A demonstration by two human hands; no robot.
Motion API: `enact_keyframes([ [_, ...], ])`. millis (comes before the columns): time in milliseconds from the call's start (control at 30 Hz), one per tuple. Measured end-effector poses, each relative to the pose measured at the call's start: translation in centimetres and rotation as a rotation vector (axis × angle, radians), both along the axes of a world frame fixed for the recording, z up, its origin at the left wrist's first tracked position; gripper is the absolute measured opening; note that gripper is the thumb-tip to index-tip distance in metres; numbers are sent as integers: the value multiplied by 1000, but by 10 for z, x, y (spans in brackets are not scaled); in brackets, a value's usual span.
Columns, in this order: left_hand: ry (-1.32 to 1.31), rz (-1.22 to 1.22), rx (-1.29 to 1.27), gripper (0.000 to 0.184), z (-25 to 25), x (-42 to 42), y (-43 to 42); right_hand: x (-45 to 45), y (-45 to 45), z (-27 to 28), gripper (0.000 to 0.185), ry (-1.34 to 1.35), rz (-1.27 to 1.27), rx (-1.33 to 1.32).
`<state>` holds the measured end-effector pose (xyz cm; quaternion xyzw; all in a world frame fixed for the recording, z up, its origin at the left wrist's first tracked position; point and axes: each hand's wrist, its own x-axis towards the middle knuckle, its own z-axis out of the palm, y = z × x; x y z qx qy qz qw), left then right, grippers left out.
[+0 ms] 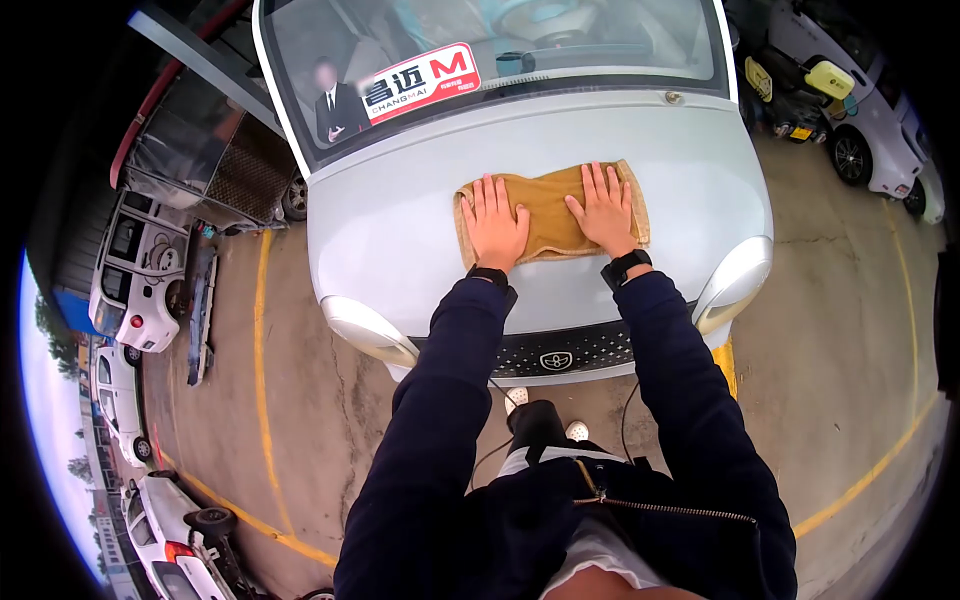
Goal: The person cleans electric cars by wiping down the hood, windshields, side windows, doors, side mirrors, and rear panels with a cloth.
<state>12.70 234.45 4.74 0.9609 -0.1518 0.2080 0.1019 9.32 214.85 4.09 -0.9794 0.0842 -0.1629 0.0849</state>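
Note:
A brown cloth [550, 207] lies spread over the hood [400, 220] of a white car. On the cloth's left part rests my left hand [494, 225], flat, with its fingers stretched out. My right hand [606, 212] presses flat on the right part, fingers spread and pointing toward the windshield. Neither hand grips the cloth; both lie on top of it. Some of the cloth is hidden under my palms. Dark bands circle both wrists.
Beyond the hood is the windshield [600, 50] with a red and white sign [422, 83] behind it. Below the hood sits a dark grille [560, 350] between two headlights. Parked vehicles stand left, including a white van [145, 270]; a scooter [800, 90] is at right.

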Motion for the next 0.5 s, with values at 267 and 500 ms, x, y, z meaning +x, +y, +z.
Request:
enact_keyframes([
  [267,83,-97,80,65,23,121,-24,129,-33,33,74,184,-19,-7],
  [500,15,-164,12,66,28,170,-39,174,-47,41,74,138,-63,-61],
])
